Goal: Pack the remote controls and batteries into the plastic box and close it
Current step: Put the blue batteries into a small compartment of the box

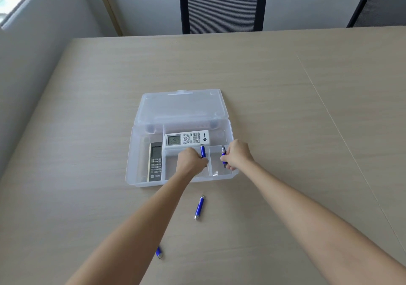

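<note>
A clear plastic box (134, 152) lies open on the table, its lid (182, 105) folded back flat. A white remote (186, 139) lies crosswise in the back compartment. A grey remote (155, 161) lies lengthwise in the left one. My left hand (190, 160) holds a blue battery (203, 151) over the middle front compartment. My right hand (237, 154) holds another blue battery (223, 151) over the right front compartment. A third blue battery (199, 207) lies on the table in front of the box. A fourth (159, 252) peeks out beside my left forearm.
The light wooden table (285, 108) stretches wide on all sides of the box. Two black mesh chairs (222, 3) stand at its far edge. A grey wall runs along the left side.
</note>
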Available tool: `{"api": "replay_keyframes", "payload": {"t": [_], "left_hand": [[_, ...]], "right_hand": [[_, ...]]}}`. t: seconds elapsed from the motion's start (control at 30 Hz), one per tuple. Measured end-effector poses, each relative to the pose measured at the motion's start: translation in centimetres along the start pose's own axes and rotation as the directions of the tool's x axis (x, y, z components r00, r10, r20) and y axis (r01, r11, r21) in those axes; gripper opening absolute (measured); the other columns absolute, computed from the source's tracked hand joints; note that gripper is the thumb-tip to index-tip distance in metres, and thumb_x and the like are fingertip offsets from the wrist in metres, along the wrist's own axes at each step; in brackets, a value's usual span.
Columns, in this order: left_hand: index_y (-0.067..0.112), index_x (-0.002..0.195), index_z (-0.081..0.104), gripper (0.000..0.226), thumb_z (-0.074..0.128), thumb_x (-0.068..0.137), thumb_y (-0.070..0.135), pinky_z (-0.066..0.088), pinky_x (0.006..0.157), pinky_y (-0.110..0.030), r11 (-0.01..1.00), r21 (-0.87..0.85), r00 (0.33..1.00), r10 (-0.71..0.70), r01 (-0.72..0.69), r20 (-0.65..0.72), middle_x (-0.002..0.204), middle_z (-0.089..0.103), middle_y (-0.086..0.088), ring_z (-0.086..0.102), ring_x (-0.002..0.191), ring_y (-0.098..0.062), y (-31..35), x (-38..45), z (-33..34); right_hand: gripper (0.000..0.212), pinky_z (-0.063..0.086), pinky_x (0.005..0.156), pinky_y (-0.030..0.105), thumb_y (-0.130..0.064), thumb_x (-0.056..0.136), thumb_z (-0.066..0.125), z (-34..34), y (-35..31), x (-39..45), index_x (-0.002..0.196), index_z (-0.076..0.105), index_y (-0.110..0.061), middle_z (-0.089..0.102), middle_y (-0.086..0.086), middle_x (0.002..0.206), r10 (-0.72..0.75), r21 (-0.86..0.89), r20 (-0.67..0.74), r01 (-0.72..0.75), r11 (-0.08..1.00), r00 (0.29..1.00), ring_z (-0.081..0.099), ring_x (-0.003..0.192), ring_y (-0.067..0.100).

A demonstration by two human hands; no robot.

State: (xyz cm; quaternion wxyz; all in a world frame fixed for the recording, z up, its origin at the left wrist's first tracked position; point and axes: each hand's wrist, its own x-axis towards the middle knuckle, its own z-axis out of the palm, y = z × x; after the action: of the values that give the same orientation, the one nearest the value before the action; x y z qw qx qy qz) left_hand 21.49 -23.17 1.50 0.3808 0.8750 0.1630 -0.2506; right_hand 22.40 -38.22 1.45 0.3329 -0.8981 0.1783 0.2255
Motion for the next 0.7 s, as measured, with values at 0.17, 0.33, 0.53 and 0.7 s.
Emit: {"api": "replay_keyframes", "payload": {"t": [0.17,0.33,0.53,0.7], "left_hand": [[-0.006,0.076,0.074,0.022,0.065,0.068,0.012,0.043,0.058,-0.026,0.992,-0.111,0.998,-0.064,0.063,-0.006,0.065,0.066,-0.009,0.055,0.061,-0.022,-0.3,0.1,-0.2],[0.003,0.077,0.076,0.015,0.072,0.072,0.016,0.034,0.045,-0.018,0.986,-0.148,0.996,-0.071,0.078,0.054,0.075,0.073,-0.011,0.058,0.065,-0.018,-0.3,-0.5,0.0],[-0.004,0.082,0.073,0.029,0.077,0.072,0.024,0.036,0.052,-0.025,0.996,-0.063,0.996,-0.051,0.056,0.072,0.062,0.052,-0.007,0.043,0.057,-0.021,1.4,-1.0,2.2],[0.006,0.075,0.063,0.021,0.071,0.070,0.024,0.043,0.056,-0.026,0.949,0.314,1.000,-0.015,0.016,-0.003,0.076,0.066,-0.008,0.064,0.070,-0.028,2.4,-1.5,4.2]], "right_hand": [[0.035,0.036,0.035,0.016,0.002,0.074,0.062,1.7,-0.4,0.6,0.049,0.043,-0.012,0.037,-0.004,0.017,0.102,-0.284,0.149,-0.056,0.957,0.984,0.035,0.019,0.012],[0.034,0.025,0.024,0.010,0.006,0.078,0.055,1.1,-1.2,0.8,0.053,0.042,-0.012,0.051,0.003,0.028,0.062,-0.301,0.122,-0.023,0.953,0.991,0.045,0.022,0.015],[0.013,0.045,0.064,0.034,-0.013,0.081,0.068,-1.7,2.8,0.0,0.088,0.061,-0.004,0.063,0.008,0.083,-0.130,-0.122,-0.254,0.101,0.987,0.959,0.052,0.077,0.029],[0.018,0.063,0.067,0.036,-0.021,0.081,0.074,-2.0,5.0,0.0,0.082,0.075,-0.003,0.071,0.014,0.075,0.018,0.336,-0.070,0.007,0.942,0.997,0.070,0.062,0.024]]}}
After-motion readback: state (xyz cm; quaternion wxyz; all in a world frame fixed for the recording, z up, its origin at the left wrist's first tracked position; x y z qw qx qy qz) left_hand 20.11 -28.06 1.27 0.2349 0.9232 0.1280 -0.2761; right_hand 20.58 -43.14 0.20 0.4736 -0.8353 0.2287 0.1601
